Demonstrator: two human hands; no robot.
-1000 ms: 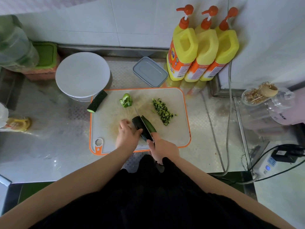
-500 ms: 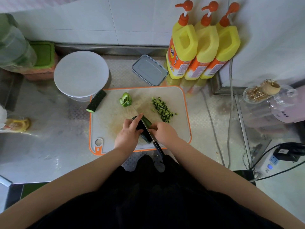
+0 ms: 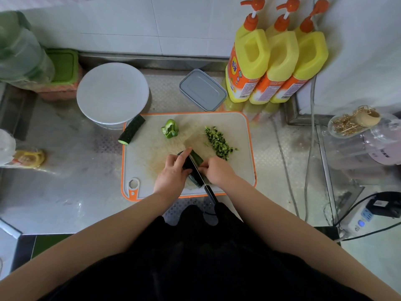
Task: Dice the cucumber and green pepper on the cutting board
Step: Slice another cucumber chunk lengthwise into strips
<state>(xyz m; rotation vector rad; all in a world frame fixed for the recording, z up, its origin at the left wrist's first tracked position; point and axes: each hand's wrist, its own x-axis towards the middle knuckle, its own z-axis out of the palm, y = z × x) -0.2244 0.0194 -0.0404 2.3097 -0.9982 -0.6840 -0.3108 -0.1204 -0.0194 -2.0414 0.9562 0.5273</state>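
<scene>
A person's left hand (image 3: 172, 172) curls around a dark cucumber piece (image 3: 191, 168) near the front edge of an orange-rimmed cutting board (image 3: 240, 170), index finger laid along its top. The right hand (image 3: 217, 171) pinches the same piece from the other side, fingers bent against it. A knife (image 3: 198, 172) stands between the 2 hands, its blade running lengthwise along the cucumber and its black handle (image 3: 211, 195) pointing back toward the person, free of either hand. The cucumber's long axis runs from the person diagonally away and to the left. Beyond the right hand lies a heap of diced cucumber (image 3: 218, 143); beyond the left, a green pepper chunk (image 3: 170, 131). Farther left, a second cucumber piece (image 3: 132, 132) overhangs the board's corner, angled toward a white round lid (image 3: 112, 93). Behind the board stand a grey lidded box (image 3: 202, 90) and 3 yellow pump bottles (image 3: 275, 61) with orange labels whose print is too small to read.
</scene>
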